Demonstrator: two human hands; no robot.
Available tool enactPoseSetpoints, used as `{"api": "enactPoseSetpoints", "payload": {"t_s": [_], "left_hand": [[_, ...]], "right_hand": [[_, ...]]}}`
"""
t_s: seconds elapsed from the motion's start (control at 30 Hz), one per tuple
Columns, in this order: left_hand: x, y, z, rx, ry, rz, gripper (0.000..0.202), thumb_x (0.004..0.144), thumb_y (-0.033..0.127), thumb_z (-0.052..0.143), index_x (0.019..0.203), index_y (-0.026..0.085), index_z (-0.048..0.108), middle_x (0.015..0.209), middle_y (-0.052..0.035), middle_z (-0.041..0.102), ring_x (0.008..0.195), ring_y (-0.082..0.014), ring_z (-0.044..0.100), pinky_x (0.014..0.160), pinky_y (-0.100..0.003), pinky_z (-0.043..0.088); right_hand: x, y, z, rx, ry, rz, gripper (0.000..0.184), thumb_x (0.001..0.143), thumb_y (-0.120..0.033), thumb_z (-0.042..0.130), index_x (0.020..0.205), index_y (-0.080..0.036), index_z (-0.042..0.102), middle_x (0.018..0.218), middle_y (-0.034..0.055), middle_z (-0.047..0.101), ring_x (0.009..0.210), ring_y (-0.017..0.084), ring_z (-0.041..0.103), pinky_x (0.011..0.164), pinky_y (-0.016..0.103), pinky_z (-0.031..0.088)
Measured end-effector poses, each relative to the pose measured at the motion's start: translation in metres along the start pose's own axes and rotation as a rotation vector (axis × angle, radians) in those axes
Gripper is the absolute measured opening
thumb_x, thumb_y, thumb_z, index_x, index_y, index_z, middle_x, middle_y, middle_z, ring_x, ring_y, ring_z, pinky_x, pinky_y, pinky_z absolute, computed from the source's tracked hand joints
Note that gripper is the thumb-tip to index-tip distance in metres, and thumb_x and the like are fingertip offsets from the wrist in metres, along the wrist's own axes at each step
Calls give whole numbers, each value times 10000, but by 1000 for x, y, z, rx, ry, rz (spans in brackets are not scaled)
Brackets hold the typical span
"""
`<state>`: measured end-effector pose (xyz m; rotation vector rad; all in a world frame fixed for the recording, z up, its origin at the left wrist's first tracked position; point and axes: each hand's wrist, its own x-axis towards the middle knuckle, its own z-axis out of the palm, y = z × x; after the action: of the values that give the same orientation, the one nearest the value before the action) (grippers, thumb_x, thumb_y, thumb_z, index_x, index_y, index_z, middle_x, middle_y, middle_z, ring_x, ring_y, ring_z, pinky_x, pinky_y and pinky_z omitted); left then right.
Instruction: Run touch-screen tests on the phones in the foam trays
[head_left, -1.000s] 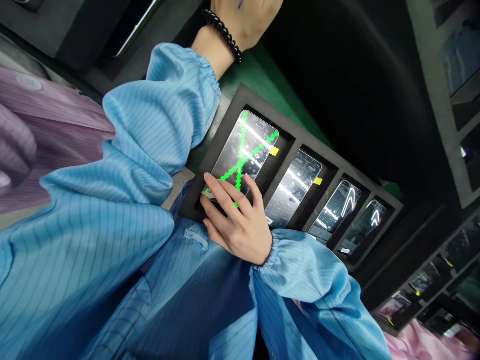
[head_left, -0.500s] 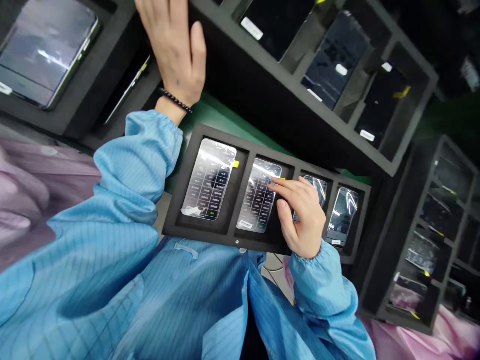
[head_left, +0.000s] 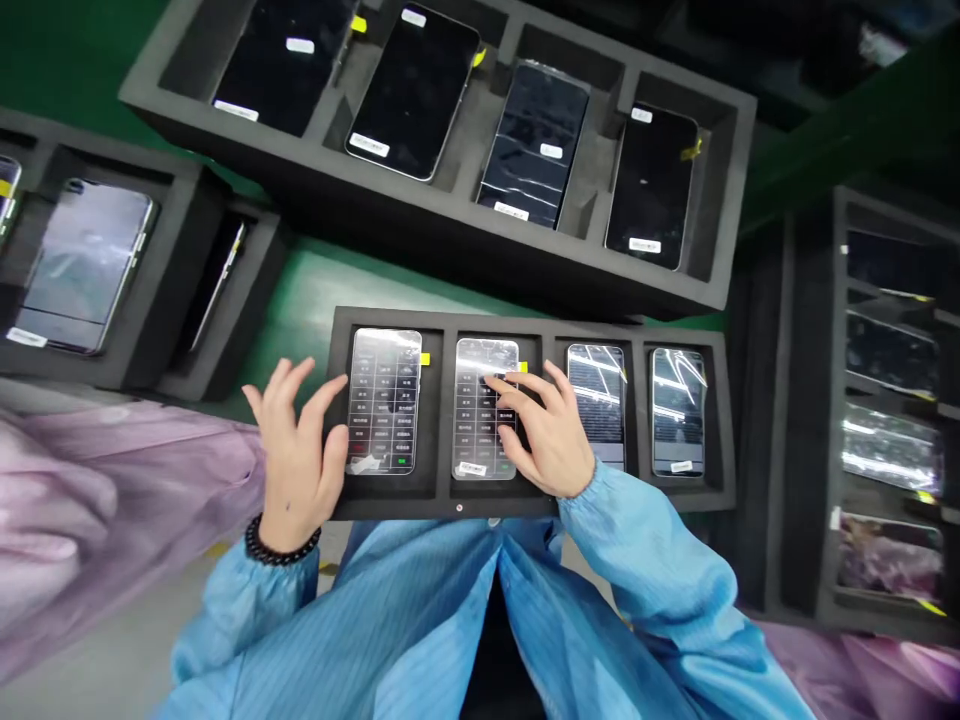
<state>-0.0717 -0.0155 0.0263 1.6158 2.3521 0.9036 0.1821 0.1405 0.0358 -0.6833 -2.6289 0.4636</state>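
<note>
A black foam tray (head_left: 445,420) with several phones in its pockets lies in front of me. My left hand (head_left: 298,450), fingers spread, is at the tray's left edge beside the leftmost phone (head_left: 384,400), whose screen shows a grid of buttons. Over the second phone (head_left: 476,420), with a similar grid lit, my right hand (head_left: 547,425) reaches with its fingers stretched out; whether a fingertip touches the glass I cannot tell. Further right sit a third phone (head_left: 604,400), partly behind my right hand, and a fourth phone (head_left: 678,410) with bright reflections.
Behind stands a taller stack of foam trays (head_left: 450,205) with dark phones on top. More trays with phones stand at left (head_left: 169,250) and right (head_left: 825,500). Pink-purple sleeves of other people show at left (head_left: 172,490) and right (head_left: 847,670).
My left hand has come down from beside the rear tray stack to the left edge of the near tray. My right hand stays over the second phone. The view has turned and levelled.
</note>
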Motion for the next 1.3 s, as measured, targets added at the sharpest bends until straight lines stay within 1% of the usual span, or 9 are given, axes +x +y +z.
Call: {"api": "enactPoseSetpoints", "payload": {"t_s": [0.13, 0.27, 0.47, 0.63, 0.77, 0.87, 0.97, 1.1, 1.3], "left_hand": [[-4, -4, 1, 78, -26, -27, 513, 1022, 418, 313, 1496, 330, 490, 1641, -80, 330, 1589, -338, 206, 1316, -619, 23], [9, -1, 4, 141, -93, 74, 548, 1021, 512, 271, 1471, 350, 539, 1688, -48, 250, 1596, -366, 166, 1291, -662, -33], [16, 0, 9, 183, -204, 100, 555, 1027, 512, 287, 1491, 323, 525, 1719, -84, 185, 1612, -370, 88, 1260, -705, -35], [18, -1, 6, 119, -102, 22, 651, 1023, 555, 239, 1604, 271, 311, 1699, -140, 223, 1614, -343, 107, 1281, -667, 35], [28, 0, 11, 154, -241, 1, 982, 907, 706, 477, 1651, 194, 90, 1718, -216, 85, 1608, -410, 25, 1248, -714, 115], [43, 6, 21, 186, -322, -26, 1193, 796, 761, 600, 1650, 145, 39, 1710, -256, 8, 1591, -466, 8, 1211, -755, 154], [64, 19, 31, 262, -327, -93, 1213, 763, 674, 673, 1645, 102, 67, 1702, -276, 0, 1584, -489, 41, 1201, -743, 210], [88, 38, 44, 393, -269, -164, 1119, 784, 557, 651, 1631, 49, 126, 1680, -324, 78, 1551, -517, 183, 1169, -697, 319], [96, 52, 55, 457, -191, -240, 984, 848, 538, 536, 1616, 32, 184, 1644, -367, 160, 1471, -517, 326, 1064, -690, 413]], "right_hand": [[1, 0, -1, -18, -23, 16, 223, 965, -203, 504, 1164, -202, 604, 1290, 61, 729, 1260, 249, 593, 1270, 556, 256], [1, -1, -2, -26, 65, 3, 157, 970, -197, 489, 1091, -215, 588, 1263, 64, 742, 1212, 240, 620, 1246, 518, 288], [-3, 0, -1, -39, 99, 37, 179, 955, -187, 493, 1109, -227, 575, 1250, 60, 745, 1183, 247, 637, 1223, 523, 299], [-3, 7, -13, -56, 165, 175, 199, 968, -190, 495, 1141, -239, 580, 1238, 55, 744, 1185, 256, 634, 1192, 541, 334], [-2, 13, -18, -132, 142, 234, 212, 961, -169, 506, 1127, -242, 615, 1056, 56, 753, 1146, 274, 658, 1184, 579, 340], [1, 15, -13, -141, 80, 218, 212, 957, -156, 494, 1128, -210, 607, 1070, 86, 745, 1190, 291, 641, 1194, 613, 323], [6, 14, -5, -59, 28, 228, 268, 944, -131, 466, 1185, -180, 573, 1158, 110, 739, 1287, 304, 589, 1207, 641, 312], [8, 13, -1, 64, 16, 249, 324, 923, -104, 431, 1220, -156, 550, 1207, 142, 722, 1352, 299, 540, 1244, 662, 276], [1, 13, 0, 124, 63, 221, 317, 915, -92, 394, 1190, -134, 547, 1177, 157, 714, 1295, 281, 573, 1256, 643, 295]]}}
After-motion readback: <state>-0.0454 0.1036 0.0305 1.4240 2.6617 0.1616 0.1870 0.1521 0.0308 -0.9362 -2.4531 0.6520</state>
